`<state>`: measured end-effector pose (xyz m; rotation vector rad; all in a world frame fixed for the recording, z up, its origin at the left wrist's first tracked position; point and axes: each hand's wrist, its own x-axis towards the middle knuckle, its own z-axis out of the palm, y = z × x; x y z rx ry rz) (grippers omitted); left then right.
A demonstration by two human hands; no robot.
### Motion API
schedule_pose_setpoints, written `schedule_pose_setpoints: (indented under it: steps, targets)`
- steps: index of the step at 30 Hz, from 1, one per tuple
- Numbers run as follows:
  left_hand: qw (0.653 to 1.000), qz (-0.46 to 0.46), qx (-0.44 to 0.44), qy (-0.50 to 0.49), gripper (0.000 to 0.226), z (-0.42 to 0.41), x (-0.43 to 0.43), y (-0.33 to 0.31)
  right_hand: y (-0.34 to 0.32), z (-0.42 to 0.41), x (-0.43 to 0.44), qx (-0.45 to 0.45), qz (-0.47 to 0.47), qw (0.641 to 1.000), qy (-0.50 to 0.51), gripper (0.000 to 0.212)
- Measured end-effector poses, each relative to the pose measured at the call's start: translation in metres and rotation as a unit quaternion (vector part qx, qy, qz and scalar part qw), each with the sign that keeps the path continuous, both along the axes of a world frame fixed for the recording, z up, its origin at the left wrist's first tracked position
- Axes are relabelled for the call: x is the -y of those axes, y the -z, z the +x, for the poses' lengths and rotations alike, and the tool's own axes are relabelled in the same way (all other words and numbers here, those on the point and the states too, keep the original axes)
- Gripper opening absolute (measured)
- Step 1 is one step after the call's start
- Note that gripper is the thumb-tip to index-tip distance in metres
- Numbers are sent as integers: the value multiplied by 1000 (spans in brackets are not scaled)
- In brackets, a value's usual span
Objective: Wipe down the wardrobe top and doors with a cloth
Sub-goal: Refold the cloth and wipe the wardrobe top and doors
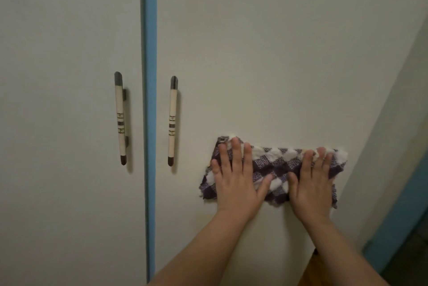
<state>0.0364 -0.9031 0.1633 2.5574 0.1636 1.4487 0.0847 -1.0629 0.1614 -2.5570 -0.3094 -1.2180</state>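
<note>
Though palms hide much of it, a purple-and-white checked cloth (275,165) lies flat against the cream right wardrobe door (254,54), pressed there by the left hand (236,181) and right hand (312,186), fingers straight. The door is cut off by the frame above.

A checked cloth (275,171) (purple and white) is pressed flat against the right wardrobe door (278,54) by the left hand (236,183) and right hand (311,187), right of the door handle (172,121).

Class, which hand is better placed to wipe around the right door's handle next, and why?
Likely the left hand: it presses the cloth end nearest that handle; the right hand lies farther away.
</note>
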Motion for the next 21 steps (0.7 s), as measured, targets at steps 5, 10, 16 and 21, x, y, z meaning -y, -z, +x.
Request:
schedule_pose_setpoints:
  steps: [5,10,16,21]
  targets:
    - [1000,-5,-20,18,86,11,45,-11,7,8,33,-4,51,999,1,66]
    - [998,1,-41,46,81,19,80,-10,13,12,66,-64,122,990,-16,70]
    - [997,-12,-27,73,69,16,85,-12,4,2,33,-51,228,971,-43,92]
    - [988,-13,-25,153,64,0,67,-16,-17,1,-27,9,221,975,4,71]
